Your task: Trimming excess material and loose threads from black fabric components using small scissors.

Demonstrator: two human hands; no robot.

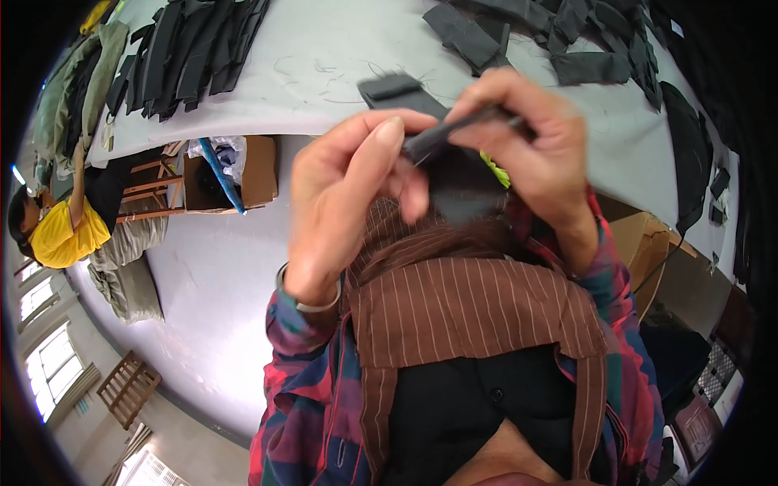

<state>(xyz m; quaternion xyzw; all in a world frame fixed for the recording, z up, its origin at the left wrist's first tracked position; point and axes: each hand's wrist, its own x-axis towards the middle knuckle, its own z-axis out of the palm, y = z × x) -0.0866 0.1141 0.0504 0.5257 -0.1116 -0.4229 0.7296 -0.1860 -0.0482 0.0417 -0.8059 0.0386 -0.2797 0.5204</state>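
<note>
My left hand (352, 174) pinches one edge of a dark grey fabric piece (428, 146) between thumb and forefinger. On the other side, my right hand (531, 134) grips the same piece with bent fingers, somewhat smeared by motion. The cloth is folded narrow between the two hands, and a dark part of it hangs below them, blurred. Behind my hands a flat dark strip (397, 89) reaches over the table; whether it joins the held piece I cannot tell. A bright yellow-green item (495, 168) shows partly under my right hand, its kind unclear.
The pale table (316, 89) bears loose threads, a row of dark fabric strips (198, 53) at far left and scattered dark pieces (587, 65) at far right. Cardboard boxes (259, 174) stand below. At left a person in yellow (73, 231) reaches toward hanging cloth.
</note>
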